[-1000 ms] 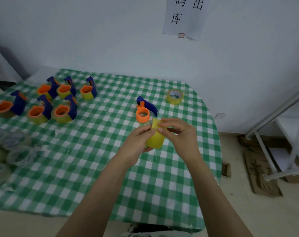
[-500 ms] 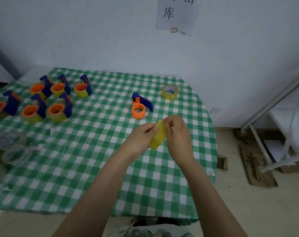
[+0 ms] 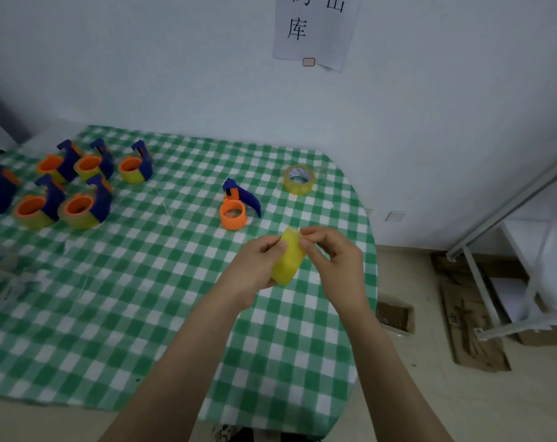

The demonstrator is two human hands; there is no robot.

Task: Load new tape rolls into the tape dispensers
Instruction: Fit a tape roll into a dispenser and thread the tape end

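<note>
left hand [image 3: 255,271]: gripping the roll [image 3: 288,263] from its left side, fingers curling round it, thumb lying on its face
right hand [image 3: 336,266]: pinching the roll's upper edge with thumb and forefinger, other fingers curling loosely
roll: yellow, standing on edge between both hands, centre of frame, hovering over the table [image 3: 143,298] near its right edge
table: wearing a green-white check cloth, filling the lower left
clear rings [image 3: 0,282]: lying at the left edge, too blurred to tell more
cardboard [image 3: 471,330]: lying on the floor, lower right
empty dispenser [image 3: 237,205]: bare orange hub, blue handle, sitting just above the hands
spare roll [image 3: 299,179]: lying flat, up-right of the empty dispenser
loaded dispensers [image 3: 79,207]: clustering at upper left, carrying yellow tape
sign [image 3: 315,27]: hanging on the wall, top centre
</note>
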